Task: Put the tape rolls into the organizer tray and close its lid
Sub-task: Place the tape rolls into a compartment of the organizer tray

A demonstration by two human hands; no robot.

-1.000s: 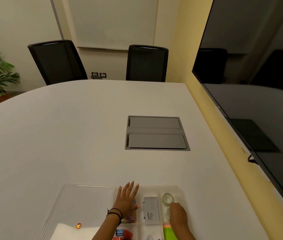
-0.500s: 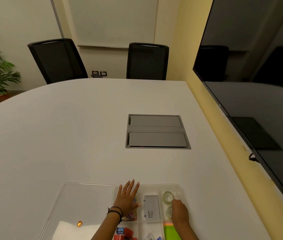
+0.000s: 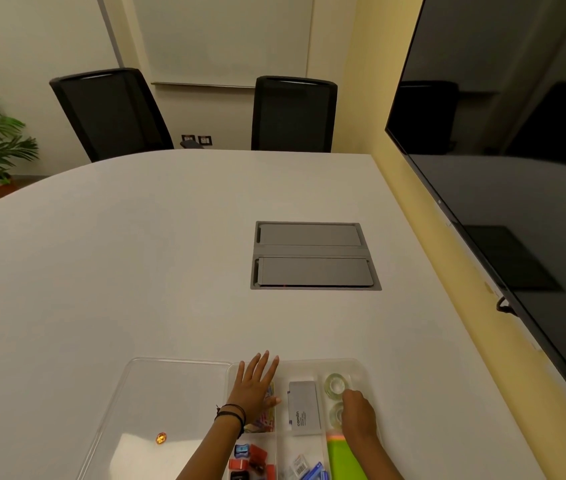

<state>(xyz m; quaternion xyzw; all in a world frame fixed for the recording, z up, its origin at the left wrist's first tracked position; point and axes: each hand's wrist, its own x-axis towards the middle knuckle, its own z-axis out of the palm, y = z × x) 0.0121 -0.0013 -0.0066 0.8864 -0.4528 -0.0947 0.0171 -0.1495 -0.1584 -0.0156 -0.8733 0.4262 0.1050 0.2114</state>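
A clear organizer tray (image 3: 361,367) sits at the table's near edge, its clear lid (image 3: 170,393) lying open flat on the left. Two clear tape rolls lie in the tray's right-hand compartment: the far tape roll (image 3: 336,384) is free, and the near tape roll (image 3: 334,414) is partly under my right hand (image 3: 359,415), whose fingers curl down over its right side. My left hand (image 3: 254,386) lies flat with fingers spread on the tray's left compartment, over colourful small items.
A grey card box (image 3: 304,407) fills the middle compartment, with sharpeners (image 3: 250,455), small packets and green notes (image 3: 345,459) nearer me. A grey cable hatch (image 3: 314,256) is set into the white table. Two black chairs (image 3: 293,114) stand beyond. A large dark screen (image 3: 517,168) lines the right wall.
Both hands stay where they were on the tray. The near tape roll shows a little more beside my right hand, and the view has shifted slightly.
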